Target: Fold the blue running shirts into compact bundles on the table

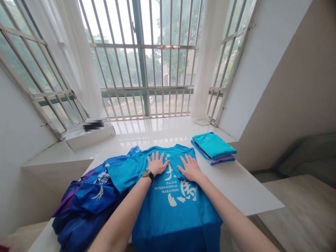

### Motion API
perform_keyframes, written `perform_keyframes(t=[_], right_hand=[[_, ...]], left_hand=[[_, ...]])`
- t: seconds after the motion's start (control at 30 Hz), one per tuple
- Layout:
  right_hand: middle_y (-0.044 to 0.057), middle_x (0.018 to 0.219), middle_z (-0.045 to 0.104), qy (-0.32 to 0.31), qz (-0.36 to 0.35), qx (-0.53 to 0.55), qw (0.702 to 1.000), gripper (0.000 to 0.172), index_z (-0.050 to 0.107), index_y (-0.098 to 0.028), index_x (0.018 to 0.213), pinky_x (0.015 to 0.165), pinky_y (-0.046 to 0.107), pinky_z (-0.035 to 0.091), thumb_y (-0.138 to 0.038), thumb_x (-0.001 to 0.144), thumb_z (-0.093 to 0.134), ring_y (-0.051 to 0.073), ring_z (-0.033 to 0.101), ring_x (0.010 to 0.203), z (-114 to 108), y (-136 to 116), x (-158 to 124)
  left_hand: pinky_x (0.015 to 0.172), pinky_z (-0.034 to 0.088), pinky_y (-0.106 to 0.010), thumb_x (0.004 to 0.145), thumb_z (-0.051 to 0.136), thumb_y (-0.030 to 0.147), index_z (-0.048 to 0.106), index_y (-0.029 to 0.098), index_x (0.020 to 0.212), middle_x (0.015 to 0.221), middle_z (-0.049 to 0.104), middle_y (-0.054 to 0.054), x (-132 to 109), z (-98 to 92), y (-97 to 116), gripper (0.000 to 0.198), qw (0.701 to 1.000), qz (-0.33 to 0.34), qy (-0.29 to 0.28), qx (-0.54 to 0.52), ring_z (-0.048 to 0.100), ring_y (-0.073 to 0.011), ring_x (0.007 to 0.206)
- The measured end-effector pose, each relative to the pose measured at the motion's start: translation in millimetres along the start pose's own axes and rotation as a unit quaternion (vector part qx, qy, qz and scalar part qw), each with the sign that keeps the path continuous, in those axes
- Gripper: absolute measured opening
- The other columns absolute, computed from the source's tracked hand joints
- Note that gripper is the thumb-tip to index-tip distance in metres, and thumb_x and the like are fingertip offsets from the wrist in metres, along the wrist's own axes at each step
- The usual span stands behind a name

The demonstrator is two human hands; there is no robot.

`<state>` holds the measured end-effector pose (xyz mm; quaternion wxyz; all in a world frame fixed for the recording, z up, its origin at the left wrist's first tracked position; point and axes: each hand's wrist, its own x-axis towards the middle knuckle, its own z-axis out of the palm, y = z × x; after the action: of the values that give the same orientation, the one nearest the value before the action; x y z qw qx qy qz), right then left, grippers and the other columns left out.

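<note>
A bright blue T-shirt (168,213) lies flat on a white ledge (236,185), printed in white with "Dalian International Marathon" and large characters. My left hand (157,163) presses palm down on its upper part, fingers spread, with a black wristwatch (148,174) on that wrist. My right hand (190,168) rests flat on the same shirt, close beside the left. One short sleeve (123,175) spreads out to the left. Neither hand grips the cloth.
A heap of dark blue and purple clothes (89,196) lies left of the shirt. A folded stack of teal clothes (214,148) sits to the right. A white box (89,136) stands at the back left, before barred windows with white curtains (210,70).
</note>
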<state>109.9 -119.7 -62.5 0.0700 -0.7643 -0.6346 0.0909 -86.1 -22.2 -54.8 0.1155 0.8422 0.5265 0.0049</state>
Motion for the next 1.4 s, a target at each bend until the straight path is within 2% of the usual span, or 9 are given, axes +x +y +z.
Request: perform_keyframes(t=[0.4, 0.67, 0.87, 1.0, 1.03, 1.1, 1.17, 1.3, 1.4], right_hand=[[0.012, 0.165, 0.017, 0.006, -0.003, -0.023, 1.0, 0.078, 0.024, -0.022, 0.158, 0.121, 0.048, 0.005, -0.067, 0.093, 0.032, 0.033, 0.01, 0.152, -2.8, 20.2, 87.8], [0.011, 0.165, 0.02, 0.026, -0.024, 0.013, 0.999, 0.077, 0.03, -0.021, 0.156, 0.121, 0.049, 0.006, -0.064, 0.093, 0.037, 0.033, 0.013, 0.151, 1.0, 27.7, 116.9], [0.015, 0.156, 0.039, 0.107, -0.054, 0.081, 0.989, 0.064, 0.047, -0.015, 0.146, 0.12, 0.047, 0.02, -0.052, 0.094, 0.043, 0.03, 0.029, 0.147, -11.6, 22.8, 109.1], [0.015, 0.149, 0.048, 0.213, -0.065, 0.13, 0.966, 0.052, 0.051, -0.014, 0.139, 0.117, 0.042, 0.031, -0.041, 0.099, 0.033, 0.024, 0.037, 0.142, -40.1, 22.0, 52.0], [0.014, 0.143, 0.054, 0.239, -0.072, 0.146, 0.957, 0.048, 0.055, -0.017, 0.133, 0.115, 0.043, 0.035, -0.042, 0.098, 0.035, 0.024, 0.042, 0.138, -46.8, 24.3, 27.0], [0.011, 0.125, 0.065, 0.322, -0.109, 0.262, 0.903, 0.035, 0.064, -0.022, 0.115, 0.106, 0.043, 0.045, -0.044, 0.096, 0.045, 0.026, 0.057, 0.123, -55.1, 32.0, -33.5], [0.007, 0.113, 0.07, 0.332, -0.053, 0.329, 0.882, 0.03, 0.065, -0.024, 0.11, 0.097, 0.037, 0.052, -0.045, 0.093, 0.053, 0.023, 0.065, 0.108, -53.1, 42.4, -101.6], [0.006, 0.094, 0.075, 0.28, 0.144, 0.44, 0.841, 0.04, 0.069, -0.023, 0.102, 0.074, 0.029, 0.06, -0.056, 0.081, 0.064, 0.023, 0.072, 0.083, -10.9, 59.5, -225.4], [0.006, 0.085, 0.075, 0.272, 0.239, 0.5, 0.786, 0.048, 0.071, -0.023, 0.093, 0.066, 0.026, 0.059, -0.066, 0.072, 0.067, 0.023, 0.072, 0.076, 39.7, 59.6, -285.2]], left_hand=[[0.116, 0.005, -0.065, 0.092, 0.022, 0.074, 0.03, 0.031, 0.155, 0.164, 0.019, -0.01, 78.3, 4.6, -11.2, 0.076, 0.998, -0.002, 0.064, 0.008, 0.01, -0.0375, 0.151], [0.117, 0.007, -0.064, 0.094, 0.024, 0.071, 0.033, 0.031, 0.154, 0.163, 0.025, -0.009, 92.5, 2.6, -13.1, 0.073, 0.996, -0.006, 0.089, 0.009, 0.015, -0.0362, 0.15], [0.118, 0.01, -0.06, 0.095, 0.023, 0.069, 0.034, 0.03, 0.153, 0.162, 0.027, -0.009, 90.9, 3.6, -12.9, 0.07, 0.995, -0.007, 0.103, 0.011, 0.018, -0.0349, 0.149], [0.118, 0.016, -0.056, 0.098, 0.023, 0.066, 0.037, 0.028, 0.152, 0.16, 0.031, -0.011, 89.1, 3.4, -12.5, 0.068, 0.992, 0.0, 0.127, 0.001, 0.021, -0.0345, 0.148], [0.118, 0.018, -0.055, 0.098, 0.024, 0.064, 0.038, 0.026, 0.151, 0.159, 0.033, -0.012, 88.2, 3.1, -12.2, 0.067, 0.99, 0.003, 0.141, 0.002, 0.023, -0.0344, 0.148], [0.117, 0.021, -0.051, 0.1, 0.027, 0.059, 0.044, 0.02, 0.148, 0.155, 0.039, -0.015, 85.2, 1.4, -11.1, 0.064, 0.983, 0.016, 0.18, 0.011, 0.026, -0.0339, 0.146], [0.117, 0.022, -0.049, 0.101, 0.032, 0.052, 0.049, 0.017, 0.142, 0.15, 0.044, -0.017, 79.9, -2.7, -8.6, 0.057, 0.975, 0.037, 0.218, 0.024, 0.029, -0.0331, 0.145], [0.117, 0.02, -0.051, 0.101, 0.038, 0.038, 0.058, 0.019, 0.13, 0.148, 0.046, -0.017, 64.5, -16.2, 7.3, 0.04, 0.968, 0.093, 0.232, 0.02, 0.028, -0.0332, 0.144], [0.112, 0.03, -0.046, 0.103, 0.035, 0.038, 0.063, 0.021, 0.121, 0.142, 0.053, -0.014, 55.4, -25.3, 31.7, 0.037, 0.97, 0.128, 0.205, 0.002, 0.042, -0.0306, 0.135]])
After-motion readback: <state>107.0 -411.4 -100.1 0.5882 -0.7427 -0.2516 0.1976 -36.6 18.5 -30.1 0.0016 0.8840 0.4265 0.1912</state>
